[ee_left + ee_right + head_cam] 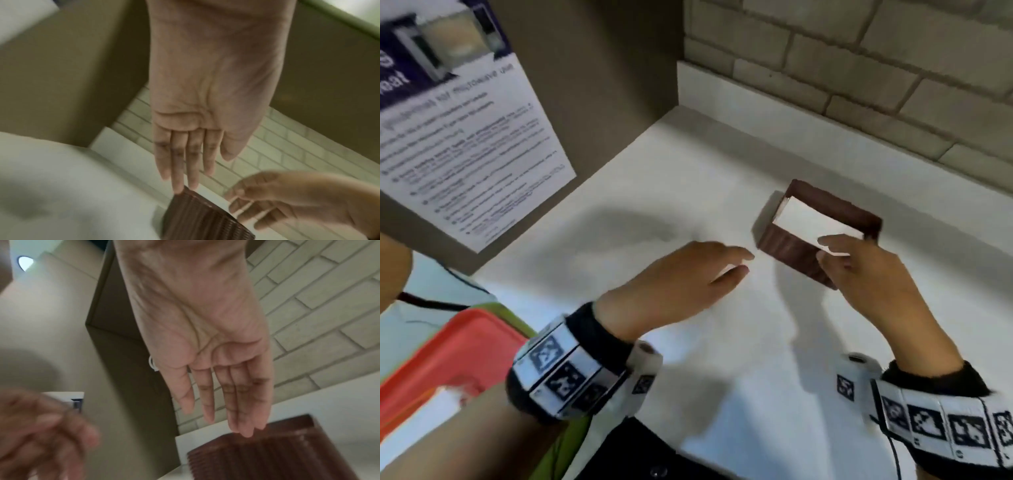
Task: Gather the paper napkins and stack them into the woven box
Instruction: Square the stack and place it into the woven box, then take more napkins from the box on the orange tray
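The brown woven box (784, 245) stands on the white counter (654, 192), towards the tiled wall. White paper napkins (808, 219) lie stacked inside it. My right hand (822, 251) hovers at the box's near right corner with its fingertips over the napkin edge. The right wrist view shows that hand (216, 420) with straight fingers and an empty palm above the box (277, 456). My left hand (746, 263) is just left of the box, flat and empty. In the left wrist view its fingertips (179, 188) reach the box corner (197, 219).
A brown cabinet side with a printed notice (465, 137) walls off the counter's left. A red-lidded container (448, 359) sits at the lower left, off the counter. The brick-tile wall (859, 68) runs behind the box.
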Action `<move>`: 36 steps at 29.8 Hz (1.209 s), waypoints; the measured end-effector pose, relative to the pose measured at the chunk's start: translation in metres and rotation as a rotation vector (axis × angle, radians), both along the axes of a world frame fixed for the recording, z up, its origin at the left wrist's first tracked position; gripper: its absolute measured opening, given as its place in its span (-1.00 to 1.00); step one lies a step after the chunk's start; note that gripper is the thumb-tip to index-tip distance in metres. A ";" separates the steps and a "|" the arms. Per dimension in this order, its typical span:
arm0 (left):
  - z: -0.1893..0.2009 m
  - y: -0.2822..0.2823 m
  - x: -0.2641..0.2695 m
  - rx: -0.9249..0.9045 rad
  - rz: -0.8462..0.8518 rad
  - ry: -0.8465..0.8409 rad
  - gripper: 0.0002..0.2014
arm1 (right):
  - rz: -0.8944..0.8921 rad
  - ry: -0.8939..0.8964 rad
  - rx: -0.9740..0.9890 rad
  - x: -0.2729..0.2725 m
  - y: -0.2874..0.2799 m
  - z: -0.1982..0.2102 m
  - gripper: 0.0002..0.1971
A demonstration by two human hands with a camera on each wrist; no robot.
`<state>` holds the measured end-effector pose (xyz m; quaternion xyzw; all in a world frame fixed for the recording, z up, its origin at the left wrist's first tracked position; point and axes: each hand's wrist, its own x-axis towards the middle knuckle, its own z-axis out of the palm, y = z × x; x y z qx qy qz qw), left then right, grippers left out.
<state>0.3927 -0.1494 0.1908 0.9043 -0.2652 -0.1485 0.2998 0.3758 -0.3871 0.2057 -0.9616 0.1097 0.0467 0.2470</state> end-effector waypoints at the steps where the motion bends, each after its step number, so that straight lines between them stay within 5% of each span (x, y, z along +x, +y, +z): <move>1: -0.006 0.024 -0.020 -0.014 0.062 0.052 -0.64 | 0.031 0.028 0.035 -0.012 0.009 -0.003 -0.71; 7: -0.058 0.152 -0.168 0.027 0.475 0.272 -0.26 | 0.248 0.168 0.149 -0.052 0.060 -0.033 -0.72; 9: -0.068 0.186 -0.218 -0.010 0.681 0.296 -0.42 | 0.324 0.160 0.140 -0.057 0.082 -0.032 -0.73; 11: -0.079 0.213 -0.259 0.005 0.882 0.325 -0.83 | 0.423 0.129 0.159 -0.060 0.107 -0.028 -0.74; 16: -0.106 0.259 -0.324 0.131 1.161 0.324 -0.74 | 0.683 0.167 0.149 -0.075 0.187 -0.024 -0.77; 20: -0.121 0.286 -0.335 0.196 1.102 0.385 -0.66 | 0.927 0.211 0.110 -0.096 0.270 -0.032 -0.73; 25: -0.130 0.315 -0.311 0.103 1.039 0.262 -0.66 | 1.152 0.220 0.005 -0.121 0.381 -0.086 -0.64; 30: -0.164 0.344 -0.261 0.136 0.990 0.181 -0.64 | 1.096 0.259 -0.145 -0.138 0.458 -0.155 -0.49; 36: -0.197 0.372 -0.223 0.305 0.890 0.302 -0.46 | 0.943 0.329 -0.252 -0.149 0.472 -0.191 -0.41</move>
